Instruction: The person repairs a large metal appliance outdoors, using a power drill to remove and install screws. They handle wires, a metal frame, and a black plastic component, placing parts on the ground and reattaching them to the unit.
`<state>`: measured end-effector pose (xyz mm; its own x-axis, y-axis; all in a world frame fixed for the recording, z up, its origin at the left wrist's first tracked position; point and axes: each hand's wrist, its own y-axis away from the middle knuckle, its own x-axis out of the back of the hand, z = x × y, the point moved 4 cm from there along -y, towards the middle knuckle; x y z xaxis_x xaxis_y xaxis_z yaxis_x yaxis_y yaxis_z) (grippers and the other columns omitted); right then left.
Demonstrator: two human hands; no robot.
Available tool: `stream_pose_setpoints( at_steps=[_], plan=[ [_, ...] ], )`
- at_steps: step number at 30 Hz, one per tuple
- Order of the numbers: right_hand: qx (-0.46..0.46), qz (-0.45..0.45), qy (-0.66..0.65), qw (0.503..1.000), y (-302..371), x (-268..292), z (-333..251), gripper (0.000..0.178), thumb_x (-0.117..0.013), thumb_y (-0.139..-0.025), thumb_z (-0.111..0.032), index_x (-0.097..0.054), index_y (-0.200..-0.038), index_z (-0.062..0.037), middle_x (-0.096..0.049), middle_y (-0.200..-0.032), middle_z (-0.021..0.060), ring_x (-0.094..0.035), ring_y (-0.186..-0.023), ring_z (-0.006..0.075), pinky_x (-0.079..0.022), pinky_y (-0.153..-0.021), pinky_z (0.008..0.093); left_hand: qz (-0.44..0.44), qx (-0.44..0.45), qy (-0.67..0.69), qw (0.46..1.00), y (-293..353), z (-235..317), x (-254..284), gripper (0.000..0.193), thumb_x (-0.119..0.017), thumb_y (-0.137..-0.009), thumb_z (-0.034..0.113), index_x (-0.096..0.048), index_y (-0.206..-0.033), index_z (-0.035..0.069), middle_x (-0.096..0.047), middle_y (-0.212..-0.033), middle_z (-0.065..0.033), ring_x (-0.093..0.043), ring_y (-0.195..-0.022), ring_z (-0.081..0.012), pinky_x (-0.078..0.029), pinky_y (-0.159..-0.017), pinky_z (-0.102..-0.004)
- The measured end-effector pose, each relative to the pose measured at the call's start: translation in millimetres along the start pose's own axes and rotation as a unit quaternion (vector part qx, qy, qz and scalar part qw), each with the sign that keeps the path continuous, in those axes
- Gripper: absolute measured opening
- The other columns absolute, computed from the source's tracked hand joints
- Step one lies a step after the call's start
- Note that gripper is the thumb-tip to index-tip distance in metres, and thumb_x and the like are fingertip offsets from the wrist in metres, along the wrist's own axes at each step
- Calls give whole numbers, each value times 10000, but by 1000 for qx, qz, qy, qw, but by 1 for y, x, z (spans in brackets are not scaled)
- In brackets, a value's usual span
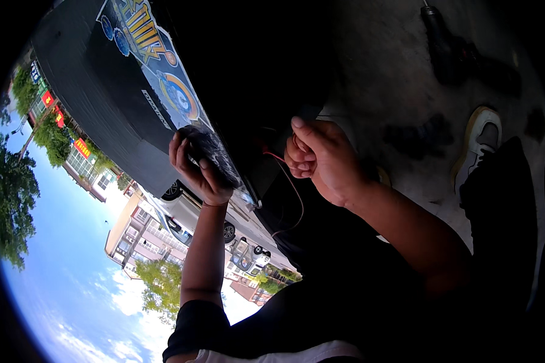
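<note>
From my remote post I record one head-worn fisheye camera, facing down at close range: left hand (203, 172) and right hand (324, 160) mid-view, floor (375, 66) rightward, sky (66, 266) lower left.

Left forearm (203, 260): runs nearly straight up the view. Left hand (204, 186): bare, fingers bent, thumb apart. Right forearm (409, 224): slants up and leftward. Right hand (324, 158): bare, fingers curled tight, thumb uppermost.

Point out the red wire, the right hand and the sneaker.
Red wire (275, 155): head view, on its red stretch.
Right hand (326, 158): head view, middle of hand.
Sneaker (484, 134): head view, on its upper.
</note>
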<state>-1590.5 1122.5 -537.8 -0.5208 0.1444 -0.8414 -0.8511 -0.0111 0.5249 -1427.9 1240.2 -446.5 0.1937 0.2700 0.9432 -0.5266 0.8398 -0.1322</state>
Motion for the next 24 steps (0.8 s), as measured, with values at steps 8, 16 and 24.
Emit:
stream_pose_setpoints(
  at_steps=[8, 16, 24],
  plan=[
    [166, 35, 533, 829, -30, 30, -108, 419, -578, -910, -381, -551, -619, -81, -549, -615, 31, -539, -564, 112, -434, -533, 258, -2, 21, 1, 1000, 15, 7, -11, 436, -403, -938, 262, -441, -1284, 0, -405, -1368, -182, -368, -1294, -305, -244, -1087, -416],
    [432, -135, 842, 293, -28, -20, -40, 144, -562, -855, -243, -685, -823, -176, -622, -930, 18, -542, -1040, 212, -369, -947, 463, -4, 27, 27, 999, 21, 8, -15, 424, -406, -944, 254, -458, -1270, -11, -416, -1362, -196, -383, -1285, -315, -260, -1079, -403],
    [410, -206, 864, 205, -55, 10, -21, 269, -535, -831, -250, -646, -1075, -238, -598, -1077, 51, -596, -965, 212, -415, -892, 389, 7, 19, 35, 999, 19, 7, -15, 426, -410, -945, 263, -467, -1260, -19, -426, -1350, -200, -391, -1276, -317, -265, -1075, -405]
  ],
)
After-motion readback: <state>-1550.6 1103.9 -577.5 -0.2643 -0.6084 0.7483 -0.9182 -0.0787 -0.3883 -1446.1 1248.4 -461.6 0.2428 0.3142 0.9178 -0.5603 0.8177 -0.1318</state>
